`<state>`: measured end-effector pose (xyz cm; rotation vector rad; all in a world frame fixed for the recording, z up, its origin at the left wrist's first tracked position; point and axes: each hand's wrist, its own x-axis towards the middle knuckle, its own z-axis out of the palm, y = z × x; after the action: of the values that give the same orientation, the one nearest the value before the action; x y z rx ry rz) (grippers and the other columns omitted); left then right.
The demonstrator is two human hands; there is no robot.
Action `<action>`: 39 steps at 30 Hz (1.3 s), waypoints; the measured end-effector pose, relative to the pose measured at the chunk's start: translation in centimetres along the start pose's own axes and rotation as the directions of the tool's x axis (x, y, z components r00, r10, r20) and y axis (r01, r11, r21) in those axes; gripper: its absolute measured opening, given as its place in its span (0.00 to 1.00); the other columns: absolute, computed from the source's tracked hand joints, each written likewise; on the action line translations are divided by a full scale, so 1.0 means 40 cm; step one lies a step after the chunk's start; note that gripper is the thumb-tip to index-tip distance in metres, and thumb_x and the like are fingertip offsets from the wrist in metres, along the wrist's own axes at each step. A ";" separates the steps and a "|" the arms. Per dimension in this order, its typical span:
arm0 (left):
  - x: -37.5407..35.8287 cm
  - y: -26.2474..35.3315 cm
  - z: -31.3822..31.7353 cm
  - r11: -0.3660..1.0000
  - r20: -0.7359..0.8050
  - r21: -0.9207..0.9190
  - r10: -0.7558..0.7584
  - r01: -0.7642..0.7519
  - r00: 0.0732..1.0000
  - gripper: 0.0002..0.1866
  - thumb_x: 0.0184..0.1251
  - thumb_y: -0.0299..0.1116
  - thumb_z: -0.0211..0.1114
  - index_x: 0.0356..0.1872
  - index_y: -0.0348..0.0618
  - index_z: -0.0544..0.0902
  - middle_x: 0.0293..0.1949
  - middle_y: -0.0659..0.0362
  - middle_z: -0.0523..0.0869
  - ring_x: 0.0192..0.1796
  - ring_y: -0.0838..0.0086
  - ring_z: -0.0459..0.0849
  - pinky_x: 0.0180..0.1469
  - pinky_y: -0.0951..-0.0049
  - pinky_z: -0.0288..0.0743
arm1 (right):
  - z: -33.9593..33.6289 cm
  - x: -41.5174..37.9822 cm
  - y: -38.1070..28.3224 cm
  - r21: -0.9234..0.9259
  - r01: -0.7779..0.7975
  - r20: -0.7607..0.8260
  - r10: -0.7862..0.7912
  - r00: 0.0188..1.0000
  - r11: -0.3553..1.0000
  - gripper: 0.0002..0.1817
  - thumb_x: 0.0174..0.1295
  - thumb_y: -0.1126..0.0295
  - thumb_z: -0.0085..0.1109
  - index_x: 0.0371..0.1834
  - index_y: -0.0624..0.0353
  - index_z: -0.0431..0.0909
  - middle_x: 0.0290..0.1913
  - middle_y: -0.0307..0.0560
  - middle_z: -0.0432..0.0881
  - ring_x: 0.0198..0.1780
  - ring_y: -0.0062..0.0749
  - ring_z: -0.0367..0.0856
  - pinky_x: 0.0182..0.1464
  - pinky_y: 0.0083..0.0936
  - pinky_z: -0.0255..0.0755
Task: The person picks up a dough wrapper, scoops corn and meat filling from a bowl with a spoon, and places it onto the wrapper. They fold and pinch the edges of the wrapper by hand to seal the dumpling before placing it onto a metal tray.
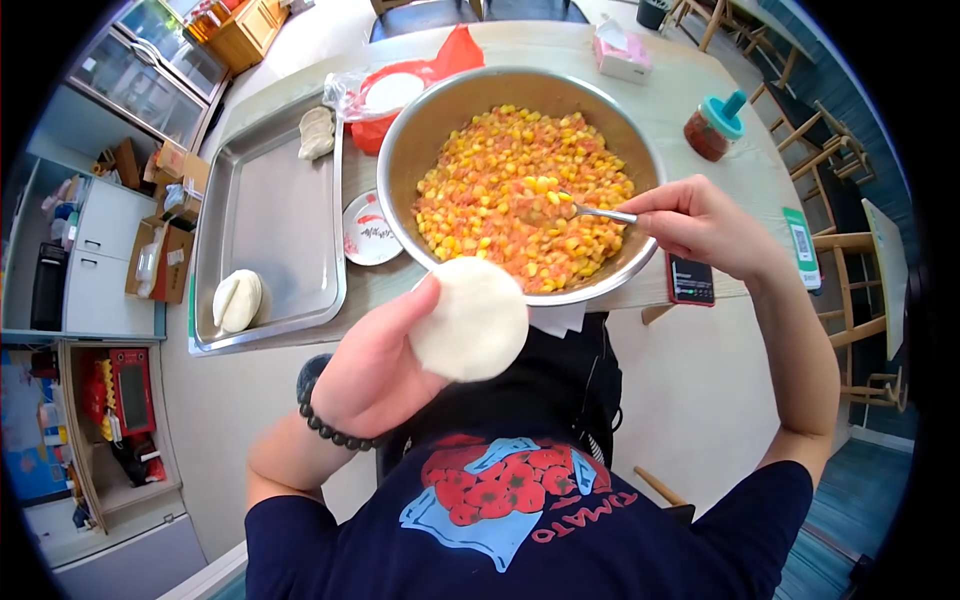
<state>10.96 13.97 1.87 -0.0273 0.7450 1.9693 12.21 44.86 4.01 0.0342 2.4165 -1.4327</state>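
A round white dough wrapper (470,320) lies across the palm and fingers of my left hand (375,355), its thumb resting on the edge. My right hand (695,222) pinches the handle of a metal spoon (605,214). The spoon's bowl carries some filling and sits over the large steel mixing bowl (642,150). That bowl holds a filling (520,195) of yellow corn kernels mixed with pinkish minced meat. The wrapper is just in front of the bowl's near rim.
A metal tray (270,190) stands at the left with dough pieces (237,300) in two corners. Near it are a small printed plate (370,230) and a red bag (440,65). A tissue box (622,55), a teal-lidded jar (712,128) and a phone (690,278) are to the right.
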 end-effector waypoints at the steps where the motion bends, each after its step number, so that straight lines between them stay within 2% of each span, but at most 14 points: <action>1: 0.023 0.005 0.012 1.000 -0.016 0.007 0.018 -0.018 1.000 0.27 0.74 0.43 0.43 0.66 0.35 0.59 0.65 0.45 0.66 0.67 0.55 0.65 0.70 0.57 0.56 | -0.012 -0.013 -0.017 -0.018 0.011 -0.009 -0.011 1.000 1.000 0.14 0.60 0.74 0.52 0.47 0.66 0.81 0.19 0.31 0.73 0.20 0.08 0.65 0.21 0.10 0.58; 3: 0.078 0.017 0.020 0.997 -0.005 -0.042 0.059 -0.059 0.998 0.26 0.75 0.42 0.40 0.66 0.35 0.57 0.66 0.46 0.64 0.68 0.58 0.63 0.71 0.57 0.55 | -0.020 -0.048 -0.055 -0.034 0.055 -0.031 -0.056 0.998 0.998 0.15 0.61 0.71 0.50 0.47 0.65 0.81 0.21 0.33 0.74 0.21 0.12 0.68 0.23 0.12 0.63; 6: 0.140 0.032 0.034 0.983 0.099 -0.162 0.105 -0.088 0.990 0.26 0.76 0.43 0.36 0.65 0.33 0.59 0.64 0.47 0.67 0.66 0.60 0.66 0.69 0.58 0.58 | 0.000 -0.069 -0.039 -0.100 0.254 -0.173 -0.268 0.948 0.962 0.14 0.60 0.77 0.52 0.48 0.63 0.81 0.23 0.34 0.76 0.24 0.12 0.70 0.26 0.12 0.64; 7: 0.160 0.038 0.026 0.962 0.291 -0.275 0.091 -0.008 0.952 0.27 0.77 0.44 0.33 0.65 0.33 0.58 0.64 0.47 0.67 0.67 0.60 0.66 0.69 0.57 0.58 | 0.017 -0.058 -0.018 -0.191 0.432 -0.221 -0.467 0.856 0.881 0.13 0.59 0.79 0.53 0.47 0.62 0.82 0.26 0.37 0.77 0.28 0.14 0.71 0.28 0.15 0.64; 10: 0.172 0.047 0.055 0.982 0.180 -0.189 0.063 -0.029 0.982 0.27 0.77 0.45 0.32 0.66 0.34 0.57 0.64 0.48 0.66 0.67 0.59 0.65 0.70 0.57 0.58 | 0.046 -0.060 0.010 -0.459 0.508 -0.245 -0.653 0.716 0.729 0.16 0.54 0.80 0.59 0.46 0.55 0.83 0.23 0.39 0.71 0.25 0.21 0.69 0.27 0.19 0.64; 14: 0.177 0.038 0.049 0.970 0.169 -0.243 0.044 -0.001 0.985 0.26 0.77 0.45 0.31 0.65 0.35 0.57 0.64 0.48 0.66 0.67 0.59 0.66 0.69 0.56 0.59 | 0.054 -0.045 0.057 -0.392 0.576 -0.237 -0.684 0.690 0.717 0.18 0.52 0.81 0.60 0.46 0.54 0.83 0.23 0.38 0.70 0.24 0.23 0.69 0.26 0.19 0.63; 16: 0.177 0.027 0.050 0.965 0.158 -0.260 0.055 -0.012 0.986 0.26 0.77 0.45 0.32 0.65 0.35 0.58 0.64 0.49 0.67 0.67 0.60 0.66 0.69 0.56 0.60 | 0.046 -0.046 0.064 -0.470 0.607 -0.160 -0.739 0.655 0.640 0.18 0.52 0.82 0.61 0.46 0.53 0.84 0.23 0.38 0.71 0.24 0.22 0.69 0.25 0.19 0.62; 21: 0.182 0.027 0.035 0.951 0.142 -0.306 0.092 -0.044 0.986 0.26 0.77 0.45 0.32 0.65 0.36 0.58 0.63 0.50 0.67 0.66 0.60 0.67 0.68 0.56 0.61 | 0.014 -0.072 0.052 -0.431 0.612 -0.151 -0.722 0.676 0.663 0.19 0.52 0.83 0.60 0.47 0.55 0.83 0.23 0.39 0.70 0.24 0.22 0.69 0.25 0.19 0.61; 23: 0.180 0.027 0.052 0.964 0.061 -0.204 0.186 -0.170 0.981 0.26 0.77 0.46 0.32 0.65 0.36 0.59 0.63 0.50 0.67 0.66 0.60 0.67 0.68 0.56 0.62 | 0.011 -0.084 0.035 -0.385 0.576 -0.220 -0.678 0.701 0.721 0.18 0.52 0.83 0.59 0.47 0.57 0.83 0.23 0.40 0.70 0.24 0.23 0.69 0.25 0.19 0.61; 26: 0.182 0.018 0.062 0.981 0.148 -0.135 0.159 -0.139 0.976 0.27 0.77 0.47 0.32 0.64 0.36 0.60 0.62 0.50 0.68 0.66 0.60 0.67 0.67 0.56 0.62 | 0.026 -0.076 -0.003 -0.451 0.564 -0.212 -0.697 0.685 0.692 0.18 0.52 0.83 0.58 0.46 0.57 0.83 0.22 0.40 0.70 0.23 0.23 0.69 0.25 0.20 0.61; 31: 0.185 0.013 0.053 0.976 0.145 -0.159 0.170 -0.147 0.975 0.27 0.76 0.47 0.33 0.64 0.36 0.60 0.62 0.50 0.69 0.65 0.61 0.68 0.67 0.57 0.63 | 0.027 -0.080 -0.014 -0.502 0.581 -0.113 -0.715 0.690 0.641 0.17 0.52 0.82 0.59 0.46 0.57 0.83 0.21 0.41 0.70 0.22 0.22 0.69 0.24 0.20 0.61; 33: 0.184 0.015 0.054 0.969 0.166 -0.188 0.189 -0.157 0.968 0.27 0.76 0.47 0.33 0.64 0.36 0.60 0.62 0.50 0.69 0.65 0.61 0.68 0.67 0.58 0.63 | 0.035 -0.076 0.001 -0.453 0.534 -0.297 -0.686 0.665 0.714 0.17 0.53 0.81 0.59 0.46 0.56 0.83 0.20 0.40 0.70 0.22 0.21 0.69 0.23 0.20 0.61; 37: 0.193 0.022 0.051 0.972 0.169 -0.180 0.184 -0.153 0.968 0.27 0.76 0.47 0.33 0.64 0.36 0.60 0.62 0.50 0.68 0.65 0.62 0.68 0.67 0.58 0.62 | 0.053 -0.074 0.005 -0.494 0.503 -0.248 -0.670 0.699 0.709 0.17 0.53 0.81 0.59 0.46 0.56 0.83 0.20 0.39 0.70 0.22 0.21 0.70 0.23 0.19 0.62; 39: 0.199 0.021 0.049 0.968 0.178 -0.192 0.194 -0.160 0.965 0.28 0.76 0.48 0.32 0.65 0.37 0.60 0.63 0.50 0.68 0.65 0.62 0.68 0.68 0.57 0.62 | 0.055 -0.073 0.002 -0.460 0.521 -0.330 -0.683 0.652 0.719 0.17 0.53 0.82 0.58 0.46 0.55 0.83 0.20 0.39 0.69 0.22 0.21 0.69 0.23 0.19 0.62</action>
<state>6.79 21.05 1.31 0.1298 0.4559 2.1680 15.58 43.42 3.83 -0.6587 3.2779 -1.3432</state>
